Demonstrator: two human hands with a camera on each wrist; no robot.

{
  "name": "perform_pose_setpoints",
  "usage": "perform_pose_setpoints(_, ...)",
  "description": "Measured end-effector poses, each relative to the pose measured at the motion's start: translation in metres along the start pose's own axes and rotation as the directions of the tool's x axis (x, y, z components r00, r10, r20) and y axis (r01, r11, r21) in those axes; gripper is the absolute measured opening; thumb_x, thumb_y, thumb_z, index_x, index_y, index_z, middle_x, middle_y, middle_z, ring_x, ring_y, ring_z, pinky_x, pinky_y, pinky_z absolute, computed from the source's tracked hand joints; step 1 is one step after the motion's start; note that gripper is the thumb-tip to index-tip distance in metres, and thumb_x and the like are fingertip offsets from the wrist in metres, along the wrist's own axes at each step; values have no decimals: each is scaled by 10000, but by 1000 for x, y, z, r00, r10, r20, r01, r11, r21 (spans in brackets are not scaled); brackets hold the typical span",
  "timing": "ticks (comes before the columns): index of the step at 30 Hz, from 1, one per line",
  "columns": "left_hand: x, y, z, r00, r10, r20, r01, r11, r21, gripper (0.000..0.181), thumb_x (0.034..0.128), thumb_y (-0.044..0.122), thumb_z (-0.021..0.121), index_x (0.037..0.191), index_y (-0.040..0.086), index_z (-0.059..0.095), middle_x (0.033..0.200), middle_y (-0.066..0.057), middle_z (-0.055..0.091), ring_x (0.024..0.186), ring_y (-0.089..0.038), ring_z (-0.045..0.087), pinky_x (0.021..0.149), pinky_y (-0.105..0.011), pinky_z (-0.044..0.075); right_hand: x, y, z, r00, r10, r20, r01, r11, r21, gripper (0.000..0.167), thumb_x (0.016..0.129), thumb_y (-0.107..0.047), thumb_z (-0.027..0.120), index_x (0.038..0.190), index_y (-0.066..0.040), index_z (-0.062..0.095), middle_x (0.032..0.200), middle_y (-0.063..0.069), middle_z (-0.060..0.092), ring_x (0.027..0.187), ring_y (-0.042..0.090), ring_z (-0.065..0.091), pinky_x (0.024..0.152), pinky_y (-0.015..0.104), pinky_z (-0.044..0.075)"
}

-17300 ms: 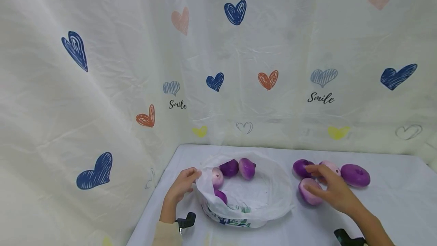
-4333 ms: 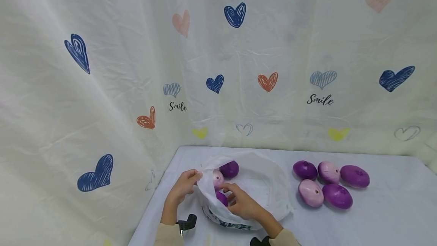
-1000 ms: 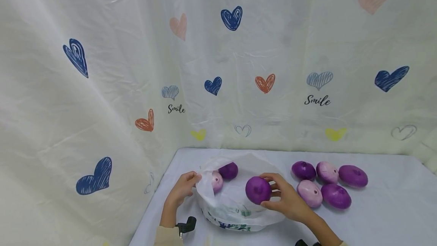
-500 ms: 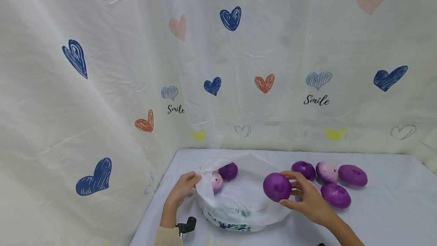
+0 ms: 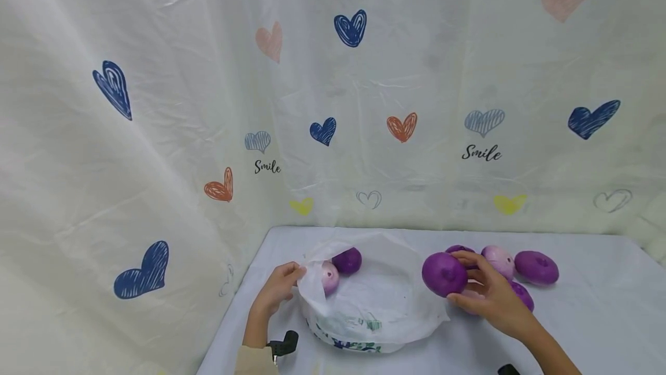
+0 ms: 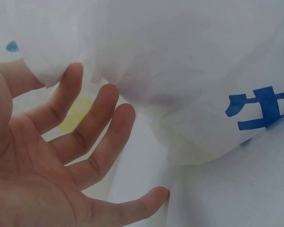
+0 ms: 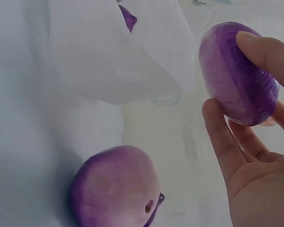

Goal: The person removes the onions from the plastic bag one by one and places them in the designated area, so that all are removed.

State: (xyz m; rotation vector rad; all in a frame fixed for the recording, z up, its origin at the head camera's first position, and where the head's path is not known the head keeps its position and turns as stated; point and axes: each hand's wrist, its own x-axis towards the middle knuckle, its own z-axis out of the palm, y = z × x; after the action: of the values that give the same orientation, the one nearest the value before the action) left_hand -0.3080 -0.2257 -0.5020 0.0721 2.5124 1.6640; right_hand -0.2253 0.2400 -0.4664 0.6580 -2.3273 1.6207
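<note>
Onion (image 5: 442,275) aloft in right hand (image 5: 491,300), bag (image 5: 400,329) pinched by left hand (image 5: 280,288)

The right hand grips the purple onion between thumb and fingers, raised over the right side of the table (image 5: 598,311), just right of the bag. The left hand pinches the bag's left rim between thumb and index finger, its other fingers spread apart. Inside the open white bag, toward the left, sit a pale onion (image 5: 329,278) and, farther back, a dark onion (image 5: 348,260).

More onions lie grouped at the right: a far one (image 5: 460,248) partly hidden behind the raised onion, a pink one (image 5: 499,261), a broad purple one (image 5: 536,267) rightmost, and a nearer one (image 5: 524,297) partly covered by the hand. A heart-printed sheet (image 5: 416,63) hangs behind the table.
</note>
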Motion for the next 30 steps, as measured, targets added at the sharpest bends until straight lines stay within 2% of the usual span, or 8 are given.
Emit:
perform_pose_setpoints(6, 1, -2, -2, 1000, -2, -6, 2, 1000, -5, 332, 1023, 418, 595, 997, 90, 645, 974, -44, 604, 955, -228, 570, 799, -420, 515, 1, 2, -12, 1000, 23, -6, -23, 998, -52, 734, 842, 18, 795, 1473, -61, 426, 1282, -101, 533, 1050, 7, 653, 841, 213, 555)
perform_pose_setpoints(14, 3, -3, 0, 1000, -2, -5, 1, 1000, -7, 341, 1022, 427, 593, 1001, 91, 649, 980, -42, 607, 955, -226, 577, 806, -421, 519, -3, 9, -35, 997, 51, -49, -57, 991, -124, 738, 835, 4, 810, 1463, -57, 427, 1257, -125, 516, 1028, -38, 655, 820, 186, 558)
perform_pose_setpoints(23, 4, -4, 0, 1000, 4, -4, -4, 1000, -16, 334, 1023, 418, 593, 995, 88, 644, 971, -41, 599, 960, -228, 577, 795, -406, 510, -9, 14, -66, 988, 142, -65, -152, 970, -192, 770, 880, -83, 796, 1515, -102, 361, 1281, -216, 468, 1066, -146, 571, 793, 164, 548)
perform_pose_setpoints(30, 3, -4, -1, 1000, 2, -9, -2, 1000, -16, 342, 1017, 427, 601, 986, 89, 644, 961, -40, 597, 957, -225, 576, 780, -387, 506, -14, 19, -86, 982, 154, -105, -176, 953, -246, 783, 888, -90, 791, 1538, -146, 357, 1246, -250, 467, 1076, -205, 509, 775, 135, 520)
